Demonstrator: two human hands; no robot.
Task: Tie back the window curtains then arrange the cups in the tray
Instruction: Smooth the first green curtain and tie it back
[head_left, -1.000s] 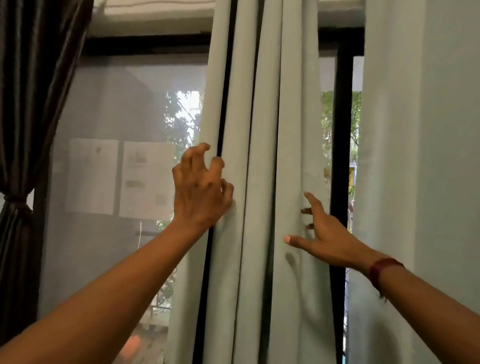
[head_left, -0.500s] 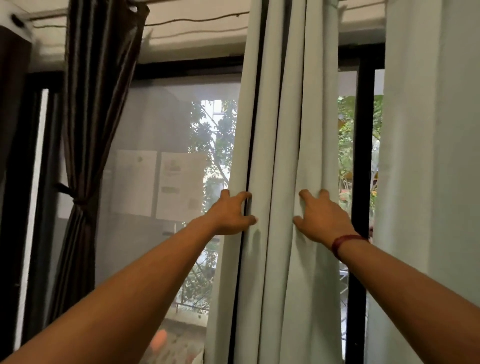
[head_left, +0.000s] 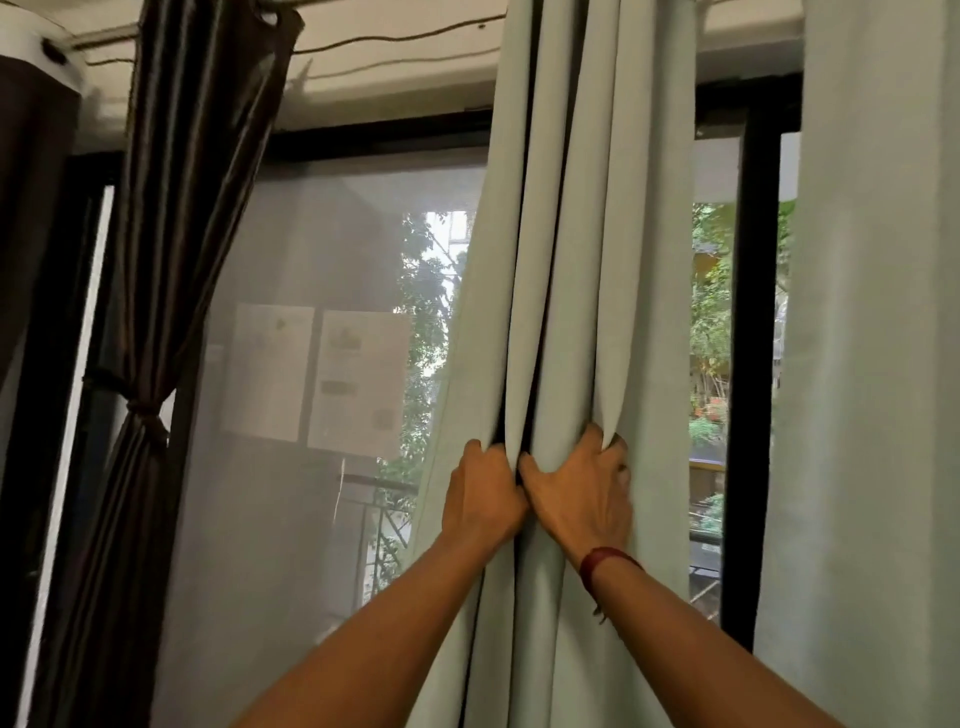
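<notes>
A pale green curtain (head_left: 576, 270) hangs in folds down the middle of the window. My left hand (head_left: 480, 493) grips its left edge, fingers curled round the cloth. My right hand (head_left: 584, 491), with a red band on the wrist, grips the folds right beside it; the two hands touch. The cloth is bunched together between them. No cups or tray are in view.
A dark brown curtain (head_left: 171, 249) at the left is tied back with a band (head_left: 140, 408). A sheer mesh screen (head_left: 322, 374) covers the window pane. A black window frame post (head_left: 748, 364) and another pale green curtain panel (head_left: 878, 364) stand at the right.
Both hands moved inward and closed on the pale green curtain, gathering its folds; earlier they were apart on either side. The view has tilted up and shifted left.
</notes>
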